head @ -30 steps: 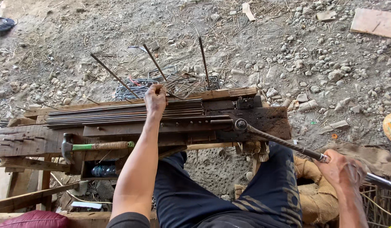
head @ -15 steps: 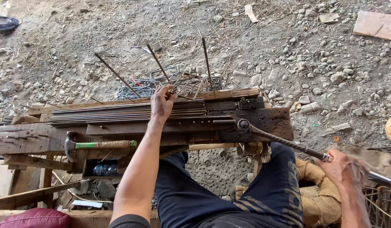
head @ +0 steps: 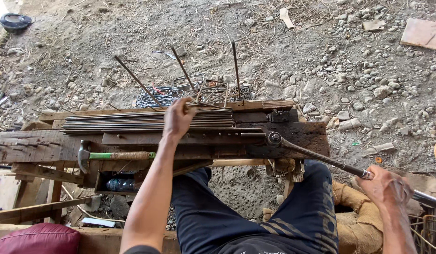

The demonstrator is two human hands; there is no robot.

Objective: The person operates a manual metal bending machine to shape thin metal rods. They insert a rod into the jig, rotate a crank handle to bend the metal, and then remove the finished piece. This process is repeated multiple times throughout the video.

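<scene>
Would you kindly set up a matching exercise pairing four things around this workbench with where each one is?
Things:
1. hammer
2. left hand
3. right hand
4. plastic bottle

Places:
A. on the bending lever
B. under the bench top
C. lying on the wooden bench
D. on the bundle of steel rods

Pairs: 1-C, 2-D, 3-A, 4-B

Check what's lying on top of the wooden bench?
On the wooden bench: a bundle of steel rods, a hammer and the bending lever. The left hand covers part of the rods.
</scene>
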